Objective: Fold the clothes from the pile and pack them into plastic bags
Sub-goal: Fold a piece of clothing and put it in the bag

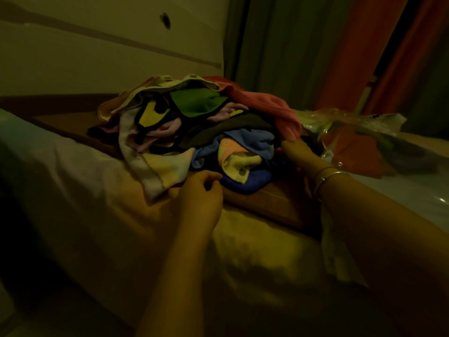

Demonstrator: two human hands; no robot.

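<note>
A pile of clothes (194, 122) lies on a brown board (274, 205) on the bed, with green, pink, blue and pale pieces mixed together. My left hand (201, 193) hovers at the pile's near edge, between a pale garment (158, 171) and a dark blue one (247, 183). Its fingers are loosely curled and nothing is in them. My right hand (298, 154), with bangles on the wrist, reaches the lower end of a pink garment (281, 110). Its fingertips are hidden in the cloth. A pale strip of cloth or plastic (340, 251) hangs under my right forearm.
Crumpled clear plastic bags (352, 127) lie to the right of the pile, one with an orange garment (352, 152) inside. A pale bedsheet (85, 181) covers the bed on the left. A light wall panel and red curtains (393, 57) stand behind. The room is dim.
</note>
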